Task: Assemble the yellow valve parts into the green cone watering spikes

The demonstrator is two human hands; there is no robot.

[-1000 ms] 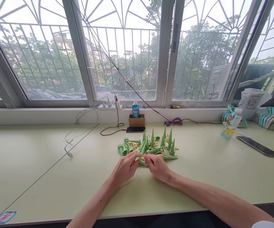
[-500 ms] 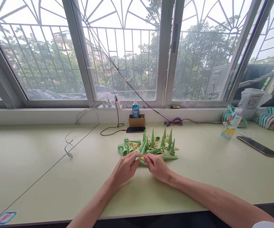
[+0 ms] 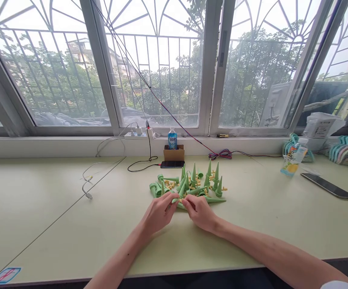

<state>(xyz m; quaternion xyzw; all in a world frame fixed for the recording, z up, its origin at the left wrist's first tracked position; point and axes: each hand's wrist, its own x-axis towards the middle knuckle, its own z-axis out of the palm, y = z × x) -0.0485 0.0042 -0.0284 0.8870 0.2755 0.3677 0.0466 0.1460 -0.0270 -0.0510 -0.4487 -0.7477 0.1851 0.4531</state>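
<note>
My left hand [image 3: 161, 206] is closed around a green plastic watering spike [image 3: 175, 200], most of it hidden by the fingers. Close against it, my right hand [image 3: 200, 211] pinches a small yellow valve piece [image 3: 180, 200] at the spike's end; the fingertips cover much of it. Just beyond both hands lies a pile of green watering spikes [image 3: 219, 187], some upright on their caps, others on their sides. Small yellow valves [image 3: 170, 185] are scattered among them. One spike [image 3: 216, 200] lies flat, pointing right, beside my right hand.
Behind the pile are a black phone [image 3: 172, 164] on a cable and a blue bottle [image 3: 172, 139] in a cardboard box [image 3: 174, 153]. To the right stand a drink bottle [image 3: 293, 157] and another phone [image 3: 327, 185]. A white cable [image 3: 87, 189] lies left on the table [image 3: 47, 212].
My right fingers have shifted slightly left, toward the spike, and a little more of the yellow valve shows between the hands. My left hand and the pile stay where they were.
</note>
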